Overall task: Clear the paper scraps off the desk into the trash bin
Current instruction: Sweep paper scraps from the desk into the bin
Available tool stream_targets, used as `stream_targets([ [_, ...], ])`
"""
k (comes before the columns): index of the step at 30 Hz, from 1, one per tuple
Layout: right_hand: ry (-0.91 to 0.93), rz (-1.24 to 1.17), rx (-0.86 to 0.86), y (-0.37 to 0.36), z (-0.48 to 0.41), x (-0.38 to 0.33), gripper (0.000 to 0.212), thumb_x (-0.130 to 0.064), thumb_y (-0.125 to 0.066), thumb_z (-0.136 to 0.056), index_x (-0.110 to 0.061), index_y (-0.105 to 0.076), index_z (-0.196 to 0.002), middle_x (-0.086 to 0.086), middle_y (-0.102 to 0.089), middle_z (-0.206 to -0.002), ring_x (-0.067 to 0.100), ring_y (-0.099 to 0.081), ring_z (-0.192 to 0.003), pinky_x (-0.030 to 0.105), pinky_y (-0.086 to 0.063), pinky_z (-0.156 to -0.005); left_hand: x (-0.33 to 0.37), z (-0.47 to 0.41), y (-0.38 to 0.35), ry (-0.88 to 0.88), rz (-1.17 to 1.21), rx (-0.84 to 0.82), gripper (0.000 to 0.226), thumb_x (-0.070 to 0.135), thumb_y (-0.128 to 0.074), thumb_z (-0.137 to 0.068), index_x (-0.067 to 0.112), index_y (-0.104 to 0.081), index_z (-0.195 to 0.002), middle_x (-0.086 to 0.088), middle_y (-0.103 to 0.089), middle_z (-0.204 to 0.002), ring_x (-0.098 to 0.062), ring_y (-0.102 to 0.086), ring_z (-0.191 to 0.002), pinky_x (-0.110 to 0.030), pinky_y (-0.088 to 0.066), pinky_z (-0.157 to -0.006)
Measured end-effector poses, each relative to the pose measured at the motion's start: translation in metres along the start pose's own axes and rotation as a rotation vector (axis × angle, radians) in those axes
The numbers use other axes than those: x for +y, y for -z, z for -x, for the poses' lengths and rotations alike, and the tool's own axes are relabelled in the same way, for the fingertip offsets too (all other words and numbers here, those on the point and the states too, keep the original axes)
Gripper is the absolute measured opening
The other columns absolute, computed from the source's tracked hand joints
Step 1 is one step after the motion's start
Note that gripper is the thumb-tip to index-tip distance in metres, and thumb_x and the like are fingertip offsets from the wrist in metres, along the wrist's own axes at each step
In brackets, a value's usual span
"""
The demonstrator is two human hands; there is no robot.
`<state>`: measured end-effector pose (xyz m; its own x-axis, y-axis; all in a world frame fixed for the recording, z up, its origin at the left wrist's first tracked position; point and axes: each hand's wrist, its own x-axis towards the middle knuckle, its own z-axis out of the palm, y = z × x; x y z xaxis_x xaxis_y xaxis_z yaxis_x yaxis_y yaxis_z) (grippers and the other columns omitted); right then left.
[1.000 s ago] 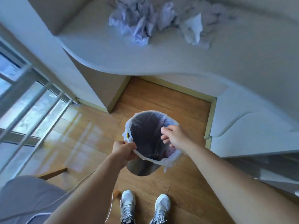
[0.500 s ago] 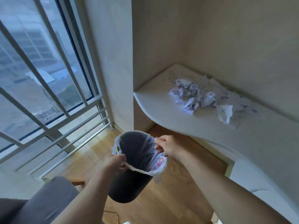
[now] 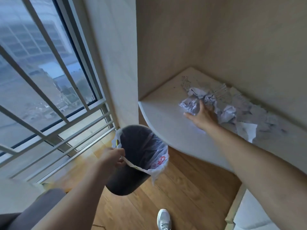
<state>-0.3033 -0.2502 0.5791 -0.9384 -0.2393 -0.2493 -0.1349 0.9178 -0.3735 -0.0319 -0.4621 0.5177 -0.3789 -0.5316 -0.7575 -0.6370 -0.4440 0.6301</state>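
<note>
My left hand (image 3: 114, 156) grips the empty bin (image 3: 132, 163) by its rim below the desk (image 3: 162, 117); my right hand (image 3: 201, 117), open, lies on the uncleared scraps (image 3: 227, 112).

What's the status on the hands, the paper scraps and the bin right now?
Left hand grips trash bin rim, bin off the floor below desk edge. Right hand open, flat on paper scraps. Scraps all on desk. Nothing in the way.

We see the desk (image 3: 166, 113) at the right, the paper scraps (image 3: 227, 112) on its far side against the wall. Our right hand (image 3: 203, 117) lies on the desk, touching the scraps' left edge. The trash bin (image 3: 132, 171) hangs nearer, left of the desk's edge, in our left hand (image 3: 113, 156). The window (image 3: 41, 80) stands far left.
</note>
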Motion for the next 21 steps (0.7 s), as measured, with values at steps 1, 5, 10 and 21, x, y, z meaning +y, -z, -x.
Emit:
stream_targets([
  [1,-0.067,-0.036,-0.006,0.001,-0.018,0.003,0.107,-0.071,-0.059,-0.073,-0.028,-0.003,-0.154,0.02,-0.007,-0.161,0.041,-0.014,-0.147,0.053,-0.023,-0.115,0.005,-0.001,-0.005,0.001,-0.002,-0.002,0.013,-0.009,-0.055,-0.086,-0.002,-0.048,-0.094,-0.011,-0.038,-0.068,-0.02,-0.043,-0.049,-0.021,-0.036,-0.037],
  [5,-0.263,-0.093,-0.058,-0.002,-0.069,0.007,0.115,-0.081,-0.055,-0.065,-0.034,0.003,-0.153,0.018,0.006,-0.162,0.048,-0.01,-0.145,0.058,-0.017,-0.116,0.02,-0.005,-0.022,0.007,-0.036,0.055,0.013,-0.007,-0.059,-0.085,-0.008,-0.055,-0.097,-0.019,-0.048,-0.08,-0.028,-0.057,-0.062,-0.032,-0.052,-0.053],
  [10,-0.107,0.068,-0.138,-0.019,-0.108,0.011,0.108,-0.087,-0.037,-0.066,-0.031,-0.007,-0.153,0.021,-0.011,-0.161,0.042,-0.005,-0.148,0.057,-0.015,-0.116,0.034,-0.009,-0.036,0.028,-0.063,0.096,0.017,-0.006,-0.061,-0.085,-0.012,-0.058,-0.101,-0.023,-0.053,-0.089,-0.034,-0.062,-0.074,-0.033,-0.06,-0.053],
  [21,0.335,0.168,-0.288,-0.057,-0.104,-0.007,0.052,-0.065,-0.042,-0.069,-0.043,-0.05,-0.115,0.002,-0.042,-0.138,0.036,-0.041,-0.128,0.051,-0.043,-0.1,0.048,-0.001,-0.044,0.032,-0.092,0.145,0.025,-0.002,-0.064,-0.086,-0.009,-0.06,-0.11,-0.033,-0.06,-0.112,-0.037,-0.069,-0.088,-0.036,-0.059,-0.066],
])
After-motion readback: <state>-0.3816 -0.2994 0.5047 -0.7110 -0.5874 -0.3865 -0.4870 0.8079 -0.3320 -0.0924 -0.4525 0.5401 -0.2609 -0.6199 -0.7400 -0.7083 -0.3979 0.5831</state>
